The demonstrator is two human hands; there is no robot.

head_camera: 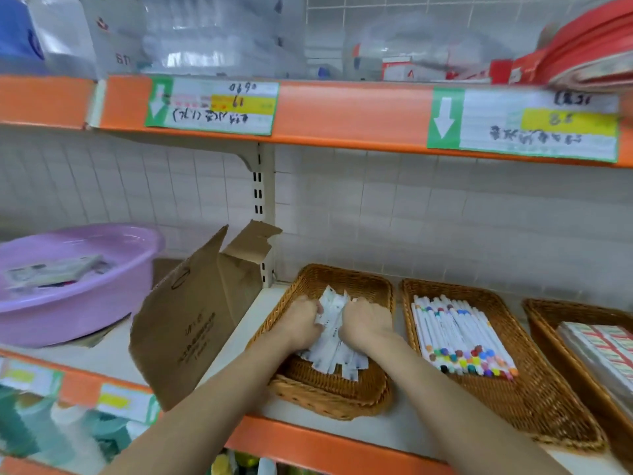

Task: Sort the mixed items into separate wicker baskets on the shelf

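Observation:
Three wicker baskets stand in a row on the white shelf. Inside the left basket (329,395) lies a bundle of white paper-wrapped sticks (334,341). My left hand (299,323) grips the bundle from its left side and my right hand (364,325) grips it from its right side. The middle basket (548,416) holds several white markers (459,337) with coloured caps, laid side by side. The right basket (561,341) holds flat packets (603,347) with red and green print.
A torn cardboard box (195,320) stands just left of the left basket. A lilac plastic basin (68,303) with packets sits further left. An orange-edged shelf (342,113) with price labels hangs overhead. The front shelf edge (308,443) is orange too.

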